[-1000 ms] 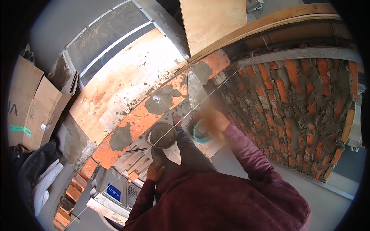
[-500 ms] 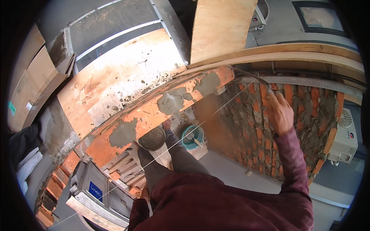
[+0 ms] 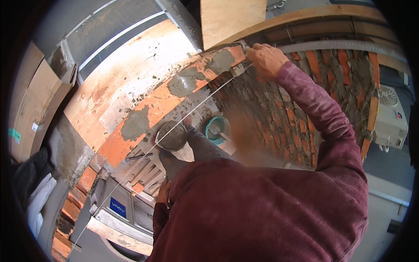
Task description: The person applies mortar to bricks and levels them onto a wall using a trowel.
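Grey mortar [image 3: 183, 83] patches the brick ledge [image 3: 160, 98]; at its right end my right hand [image 3: 267, 59] is curled tight round a half-hidden metal tool [image 3: 243, 45]. My left hand [image 3: 164, 191] rests by my thigh; its grip I cannot tell. A block [image 3: 237, 70] seems to keep the string [image 3: 209, 98] taut; the bucket [image 3: 172, 149] stands between my feet, presumably for reach. Plywood [image 3: 131, 74] backs the far edge.

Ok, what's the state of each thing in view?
Right hand, closed on a trowel, mostly hidden
Left hand, lowered, grip unclear
String, taut
Brick course, patched with mortar
Brick wall, rough with mortar
Mortar bucket, holding grey mortar
Teal bucket, handled tool leaning inside
Cardboard box, flap open
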